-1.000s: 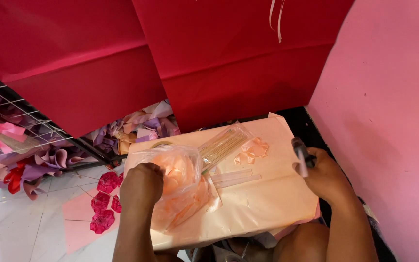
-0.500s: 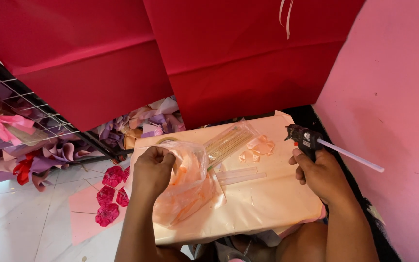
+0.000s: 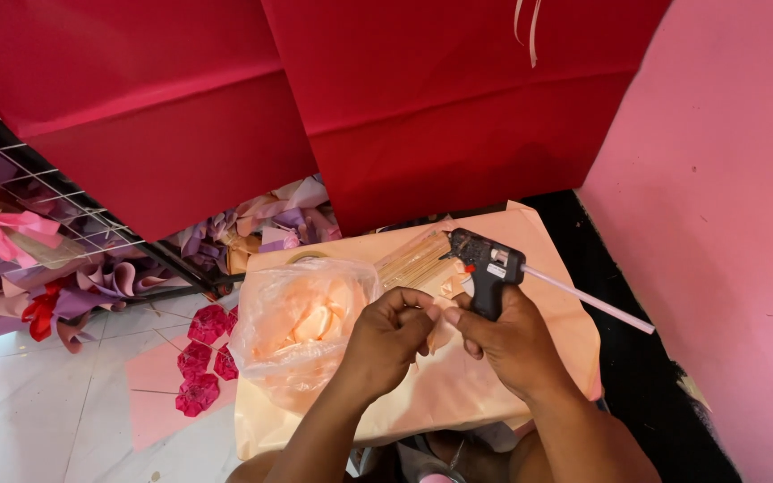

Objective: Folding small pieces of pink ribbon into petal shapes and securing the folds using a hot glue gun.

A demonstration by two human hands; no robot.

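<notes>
My right hand (image 3: pixel 507 349) grips a black glue gun (image 3: pixel 487 268) whose nozzle points left; a clear glue stick (image 3: pixel 590 304) juts out of its back to the right. My left hand (image 3: pixel 386 344) meets the right hand at the middle and pinches a small peach paper piece (image 3: pixel 437 329) held between both hands' fingertips. Both hands hover over a peach paper sheet (image 3: pixel 485 394) on my lap. Just left of my left hand lies a clear plastic bag (image 3: pixel 297 326) full of peach petals. A pack of glue sticks (image 3: pixel 411 259) lies behind the hands.
Red paper sheets (image 3: pixel 422 107) hang behind. At the left, a wire grid rack (image 3: pixel 38 224) holds ribbons and paper scraps. Magenta paper flowers (image 3: pixel 203 358) lie on the white tiled floor. A pink wall (image 3: pixel 726 224) stands at the right, with black flooring below it.
My right hand has carried the glue gun from the sheet's right edge to its middle. My left hand has left the plastic bag and met the right hand with a small peach piece.
</notes>
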